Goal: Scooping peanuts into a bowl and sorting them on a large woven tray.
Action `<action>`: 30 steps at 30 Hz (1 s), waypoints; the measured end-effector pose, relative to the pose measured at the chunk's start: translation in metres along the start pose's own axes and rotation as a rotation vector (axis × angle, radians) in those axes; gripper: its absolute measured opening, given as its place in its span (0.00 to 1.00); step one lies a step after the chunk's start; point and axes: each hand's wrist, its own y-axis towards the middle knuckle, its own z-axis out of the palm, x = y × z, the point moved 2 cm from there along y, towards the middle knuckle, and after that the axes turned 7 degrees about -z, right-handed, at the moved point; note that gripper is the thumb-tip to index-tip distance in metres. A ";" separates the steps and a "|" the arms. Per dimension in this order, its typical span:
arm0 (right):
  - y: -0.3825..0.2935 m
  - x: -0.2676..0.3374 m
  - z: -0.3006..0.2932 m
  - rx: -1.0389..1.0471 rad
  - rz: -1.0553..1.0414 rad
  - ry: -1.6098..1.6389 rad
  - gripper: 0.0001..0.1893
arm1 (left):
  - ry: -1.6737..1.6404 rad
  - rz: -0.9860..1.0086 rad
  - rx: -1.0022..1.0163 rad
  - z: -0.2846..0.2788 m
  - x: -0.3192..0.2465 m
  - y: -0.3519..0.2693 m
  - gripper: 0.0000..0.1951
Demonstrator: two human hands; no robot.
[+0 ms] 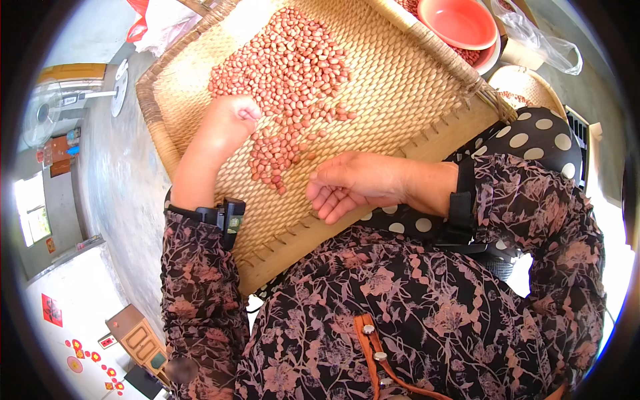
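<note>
A rectangular woven tray [390, 85] lies tilted across my lap, with a heap of red-skinned peanut kernels [295, 55] on its weave. From the main heap a smaller cluster of kernels [275, 155] trails toward me. My left hand [232, 117] is curled at the left side of the heap, back of the hand up; its fingertips are hidden, so whatever it may hold does not show. Just right of the small cluster, above the tray's near edge, my right hand [350, 182] is half cupped with its fingers loosely bent. Nothing shows in it.
Beyond the tray's right rim stand a red plastic basin [457, 22] over more kernels, a clear plastic bag [545, 40] and a round woven basket [525, 87]. A standing fan [45, 112] is at the left. A black device [232, 222] is strapped to my left wrist.
</note>
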 end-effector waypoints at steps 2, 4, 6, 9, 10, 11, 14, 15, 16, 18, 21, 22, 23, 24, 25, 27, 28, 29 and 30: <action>0.000 0.000 0.004 0.023 0.017 -0.013 0.13 | 0.015 0.032 -0.034 0.008 0.002 -0.001 0.05; -0.001 0.000 0.003 0.030 0.028 -0.020 0.14 | 0.129 0.050 0.004 0.016 0.000 0.001 0.05; -0.001 0.001 0.002 0.028 0.019 -0.020 0.14 | 0.168 0.100 -0.042 0.021 -0.001 0.000 0.05; -0.001 0.002 0.001 0.029 0.022 -0.025 0.14 | 0.210 0.166 -0.105 0.022 -0.002 0.001 0.05; -0.002 0.003 0.001 0.027 0.021 -0.025 0.14 | 0.213 0.184 -0.119 0.023 -0.003 0.002 0.05; -0.002 0.003 0.001 0.026 0.021 -0.030 0.14 | 0.212 0.187 -0.118 0.024 -0.004 0.003 0.05; -0.002 0.004 0.001 0.033 0.022 -0.035 0.14 | 0.120 0.181 -0.130 0.026 -0.005 0.004 0.05; -0.002 0.004 0.001 0.035 0.023 -0.034 0.14 | 0.118 0.153 -0.138 0.026 -0.007 0.003 0.05; -0.002 0.004 0.002 0.035 0.022 -0.035 0.14 | 0.116 0.126 -0.147 0.026 -0.010 0.003 0.05; -0.003 0.005 0.001 0.030 0.020 -0.026 0.14 | 0.147 0.146 -0.127 0.025 -0.022 0.001 0.05; -0.003 0.005 0.001 0.029 0.004 -0.018 0.15 | 0.167 0.217 -0.121 0.028 -0.027 0.004 0.05; -0.004 0.005 0.002 0.030 0.003 -0.019 0.15 | 0.155 0.265 -0.138 0.029 -0.027 0.004 0.04; -0.005 0.006 0.002 0.027 0.002 -0.018 0.15 | 0.156 0.267 -0.140 0.028 -0.027 0.004 0.04; -0.007 0.007 0.003 0.023 0.001 -0.016 0.14 | 0.162 0.258 -0.132 0.029 -0.027 0.005 0.04; -0.008 0.008 0.004 0.023 -0.002 -0.017 0.14 | 0.168 0.250 -0.125 0.029 -0.027 0.006 0.04; -0.009 0.009 0.004 0.028 -0.003 -0.008 0.14 | 0.190 0.249 -0.147 0.028 -0.033 0.003 0.04; -0.010 0.009 0.002 0.025 -0.006 -0.009 0.14 | 0.210 0.249 -0.164 0.028 -0.035 0.003 0.04; -0.010 0.009 0.001 0.029 -0.003 -0.010 0.14 | 0.209 0.253 -0.164 0.029 -0.036 0.004 0.04; -0.010 0.010 0.001 0.034 -0.002 -0.012 0.14 | 0.247 0.312 -0.202 0.029 -0.038 0.003 0.03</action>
